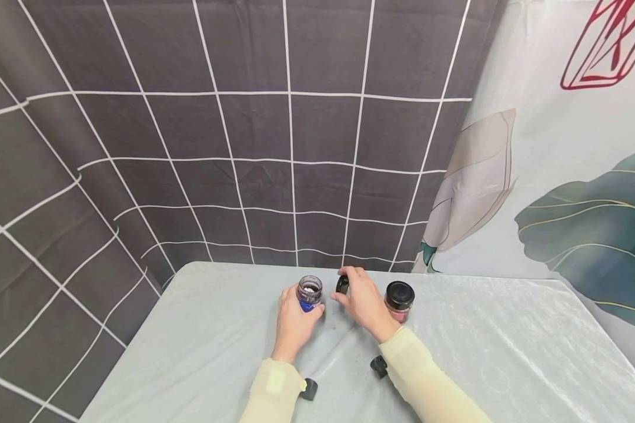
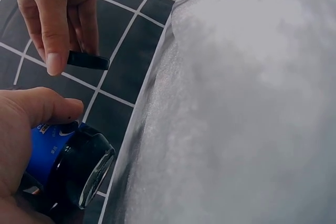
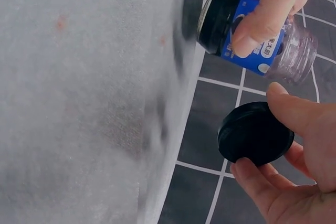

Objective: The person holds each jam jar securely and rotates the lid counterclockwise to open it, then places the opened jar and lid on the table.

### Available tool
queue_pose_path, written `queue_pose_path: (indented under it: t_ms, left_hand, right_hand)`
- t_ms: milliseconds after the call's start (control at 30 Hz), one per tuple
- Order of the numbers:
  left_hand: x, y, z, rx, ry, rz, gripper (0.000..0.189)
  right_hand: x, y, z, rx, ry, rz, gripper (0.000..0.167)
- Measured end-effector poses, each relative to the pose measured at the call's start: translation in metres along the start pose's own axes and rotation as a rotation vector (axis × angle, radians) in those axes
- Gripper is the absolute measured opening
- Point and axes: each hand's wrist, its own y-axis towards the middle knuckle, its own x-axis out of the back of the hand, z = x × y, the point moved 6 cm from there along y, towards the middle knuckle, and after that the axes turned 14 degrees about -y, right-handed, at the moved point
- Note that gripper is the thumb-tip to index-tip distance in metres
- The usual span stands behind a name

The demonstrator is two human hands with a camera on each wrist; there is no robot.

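My left hand [image 1: 294, 320] grips a small glass jar [image 1: 310, 285] with a blue label; its threaded mouth is uncovered, and dark contents with something white show inside. In the right wrist view the jar [image 3: 254, 35] has a dark lower part, and a thumb lies across its label. With my right hand [image 1: 364, 299] I pinch a round black lid [image 3: 255, 134] by its edge, between thumb and fingers, apart from the jar. The left wrist view shows the lid [image 2: 88, 60] edge-on, a short way off the left thumb.
A second jar [image 1: 400, 299], with a black lid and a reddish label, stands just right of my right hand. The grey-white cloth [image 1: 487, 352] covers the table, whose back edge lies close behind the jars. A dark gridded curtain [image 1: 317, 129] hangs behind it.
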Motion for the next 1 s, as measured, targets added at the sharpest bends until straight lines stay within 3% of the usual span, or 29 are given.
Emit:
queue_pose_path:
  t_ms: [533, 1000]
  left_hand:
    - [0.003, 0.000, 0.002, -0.020, -0.015, -0.024, 0.067]
    - [0.005, 0.002, 0.005, 0.010, -0.007, -0.048, 0.070]
  right_hand:
    - [-0.006, -0.004, 0.001, 0.010, 0.012, 0.019, 0.050]
    - [-0.012, -0.003, 0.002, 0.008, 0.012, 0.024, 0.052]
